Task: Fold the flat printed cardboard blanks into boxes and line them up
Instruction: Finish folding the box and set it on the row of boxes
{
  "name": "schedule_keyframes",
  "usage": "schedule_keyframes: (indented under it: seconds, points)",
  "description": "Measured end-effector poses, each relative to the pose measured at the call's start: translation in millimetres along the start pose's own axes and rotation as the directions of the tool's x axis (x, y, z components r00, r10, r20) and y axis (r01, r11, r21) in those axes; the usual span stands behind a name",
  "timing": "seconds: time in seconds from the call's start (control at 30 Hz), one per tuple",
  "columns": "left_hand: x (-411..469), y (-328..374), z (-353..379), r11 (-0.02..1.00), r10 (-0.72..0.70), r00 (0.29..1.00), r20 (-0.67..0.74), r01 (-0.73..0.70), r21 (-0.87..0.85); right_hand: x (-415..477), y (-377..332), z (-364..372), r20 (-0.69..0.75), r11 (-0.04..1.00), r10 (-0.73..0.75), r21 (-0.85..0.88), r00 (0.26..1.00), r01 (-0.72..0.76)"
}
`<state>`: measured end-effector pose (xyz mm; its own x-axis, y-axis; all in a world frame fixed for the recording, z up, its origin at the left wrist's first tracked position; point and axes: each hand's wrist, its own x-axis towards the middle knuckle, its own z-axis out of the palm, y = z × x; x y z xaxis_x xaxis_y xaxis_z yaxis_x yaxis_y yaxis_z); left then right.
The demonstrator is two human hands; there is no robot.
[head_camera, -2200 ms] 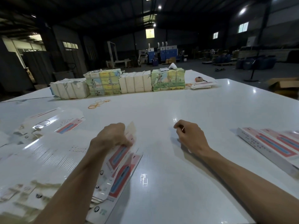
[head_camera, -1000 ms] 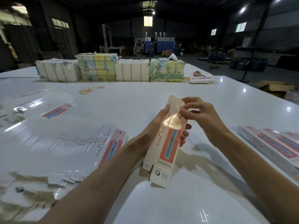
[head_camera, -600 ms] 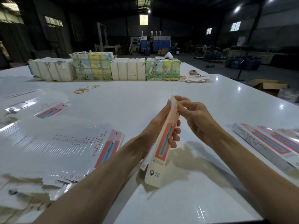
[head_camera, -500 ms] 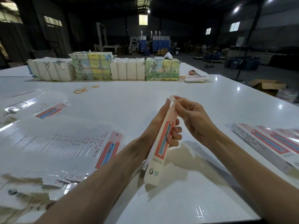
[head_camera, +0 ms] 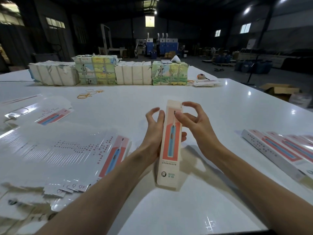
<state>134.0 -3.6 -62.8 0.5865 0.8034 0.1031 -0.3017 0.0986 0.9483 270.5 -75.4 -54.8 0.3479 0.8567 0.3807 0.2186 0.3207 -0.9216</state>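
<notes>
A long narrow printed box (head_camera: 170, 150), cream with a red panel and a blue toothbrush picture, stands nearly upright above the white table (head_camera: 211, 107). My left hand (head_camera: 153, 131) grips its left side, fingers wrapped behind it. My right hand (head_camera: 194, 122) is at its upper right, thumb pressing the front face near the top, the other fingers curled over the top flap. A fanned stack of flat printed blanks (head_camera: 67, 150) lies to the left. Finished boxes (head_camera: 279, 150) lie side by side at the right edge.
Wrapped bundles of printed stock (head_camera: 108, 72) stand in a row along the table's far side. Loose rubber bands (head_camera: 88, 94) lie in front of them. More flat blanks (head_camera: 42, 112) rest at the far left. A brown carton (head_camera: 279, 90) sits on the floor beyond the table's right edge.
The flat blank picked from the stack has been squared up into a box shape and turned face-on to me. My right hand has shifted from the top edge to the upper front.
</notes>
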Motion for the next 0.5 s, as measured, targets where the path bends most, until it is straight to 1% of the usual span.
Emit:
schedule_keyframes:
  seconds: [0.07,0.1,0.13,0.23,0.33,0.4,0.5]
  points:
    - [1.3,-0.6,0.8,0.99,0.114,0.993,0.011,-0.115,0.083,1.1,-0.3,-1.0,-0.02,1.0,-0.01,-0.018,1.0,0.009]
    - [0.6,-0.1,1.7,0.984,0.14,0.99,0.026,-0.143,0.111,1.7,-0.4,-1.7,-0.031,1.0,-0.019,-0.024,0.999,0.018]
    - [-0.5,0.6,3.2,0.982,0.141,0.989,0.049,-0.146,0.117,2.3,-0.8,-2.5,-0.044,0.999,-0.025,-0.026,0.999,0.024]
    - [-1.8,0.3,6.1,0.99,0.079,0.983,0.163,-0.096,0.099,4.7,-1.9,-5.4,-0.072,0.999,-0.022,-0.034,0.997,0.02]
    - [-2.7,-1.7,7.9,0.962,0.1,0.973,0.21,-0.148,0.229,5.5,-2.1,-7.2,-0.081,0.999,-0.007,-0.046,0.997,0.003]
    - [-1.6,-3.4,8.4,0.948,0.097,0.977,0.191,-0.149,0.281,4.5,-2.8,-6.8,-0.067,0.998,0.008,-0.059,0.998,-0.012]
    - [3.3,-7.3,3.9,0.974,0.122,0.984,0.127,-0.144,0.177,1.6,-3.9,-4.6,0.035,0.999,0.036,-0.032,0.999,-0.035]
